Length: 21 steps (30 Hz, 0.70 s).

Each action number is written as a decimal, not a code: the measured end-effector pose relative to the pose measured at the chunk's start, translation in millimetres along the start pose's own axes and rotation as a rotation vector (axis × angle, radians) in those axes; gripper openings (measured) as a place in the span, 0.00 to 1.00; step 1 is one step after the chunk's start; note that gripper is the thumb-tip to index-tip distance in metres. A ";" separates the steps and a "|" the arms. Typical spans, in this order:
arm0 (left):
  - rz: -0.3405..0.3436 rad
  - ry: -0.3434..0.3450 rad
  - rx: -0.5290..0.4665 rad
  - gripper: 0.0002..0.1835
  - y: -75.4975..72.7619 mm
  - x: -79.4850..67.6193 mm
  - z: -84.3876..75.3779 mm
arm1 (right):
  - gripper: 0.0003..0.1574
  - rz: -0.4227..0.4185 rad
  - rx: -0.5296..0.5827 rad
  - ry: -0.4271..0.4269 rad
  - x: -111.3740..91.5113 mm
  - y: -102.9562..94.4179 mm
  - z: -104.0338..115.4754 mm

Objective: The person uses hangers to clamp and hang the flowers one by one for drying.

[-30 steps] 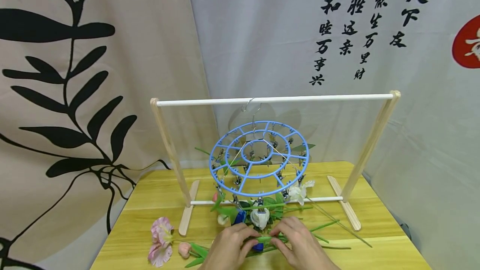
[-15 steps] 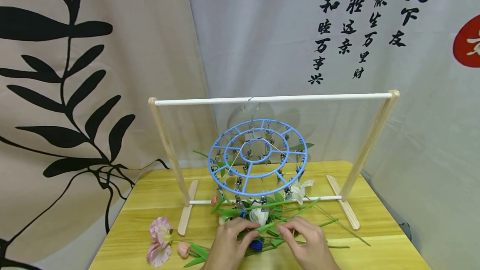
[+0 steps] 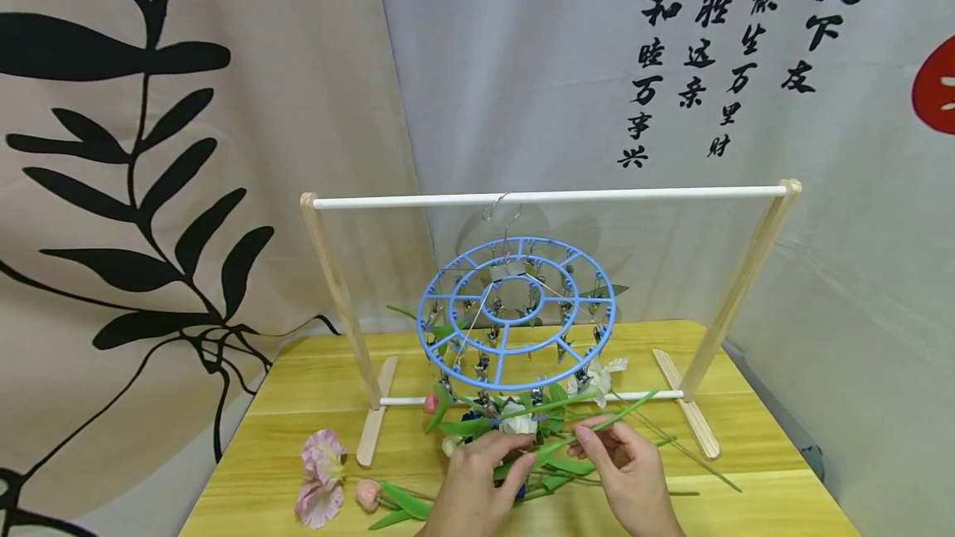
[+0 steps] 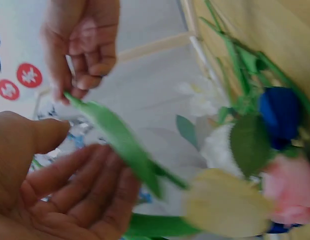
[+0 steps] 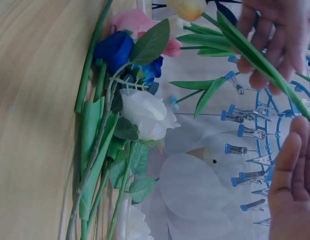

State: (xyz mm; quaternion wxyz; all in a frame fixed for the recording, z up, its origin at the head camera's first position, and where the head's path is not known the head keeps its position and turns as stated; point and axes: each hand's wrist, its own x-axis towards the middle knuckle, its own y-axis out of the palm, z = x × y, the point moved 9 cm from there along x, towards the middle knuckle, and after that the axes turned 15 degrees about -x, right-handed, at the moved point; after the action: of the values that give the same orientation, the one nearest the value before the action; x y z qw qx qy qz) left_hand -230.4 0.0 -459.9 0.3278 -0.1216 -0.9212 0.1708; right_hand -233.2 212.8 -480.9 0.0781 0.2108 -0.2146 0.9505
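Note:
A yellow tulip [image 4: 225, 202] with long green leaves slants between the two hands. My right hand [image 3: 630, 471] pinches its stem [image 3: 627, 413] between thumb and fingers, near the bare end. My left hand [image 3: 477, 479] lies with loosely bent fingers around the leaf [image 4: 120, 140], the thumb apart from it in the left wrist view. Below and beyond the hands, a heap of artificial flowers covers the table: a white rose [image 5: 147, 112], a blue rose [image 5: 114, 51] and a pink rose [image 4: 290, 190], their green stems pointing right.
A blue round clip hanger [image 3: 515, 350] with metal clips [image 5: 252, 131] hangs from the white bar [image 3: 634, 194] of a wooden rack, just behind the hands. Ruffled pink flowers [image 3: 321, 479] and a pale pink tulip [image 3: 368, 495] lie at the left. White blossoms [image 3: 600, 379] lie behind.
The tulip stem has been lifted from the heap and tilted up to the right. My right hand has moved right along it, and my left fingers have loosened. The hanger has turned slightly.

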 end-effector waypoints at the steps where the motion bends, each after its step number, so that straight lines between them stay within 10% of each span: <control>1: -0.004 0.005 0.032 0.12 1.5 2.1 -4.3 | 0.06 -0.006 -0.006 -0.002 0.0 -0.9 0.3; 11: 0.064 -0.238 0.126 0.38 23.4 20.0 -17.4 | 0.09 -0.098 -0.036 -0.087 2.0 -7.6 5.5; 21: -0.018 -0.273 0.013 0.32 20.4 25.1 -15.6 | 0.14 -0.143 -0.023 -0.209 5.0 -13.6 17.0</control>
State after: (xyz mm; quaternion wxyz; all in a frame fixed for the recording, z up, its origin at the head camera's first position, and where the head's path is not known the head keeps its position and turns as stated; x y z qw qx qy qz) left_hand -237.0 30.7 -442.5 0.2018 -0.0870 -0.9571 0.1889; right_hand -228.2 217.8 -459.7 0.1253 0.3228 -0.2169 0.9127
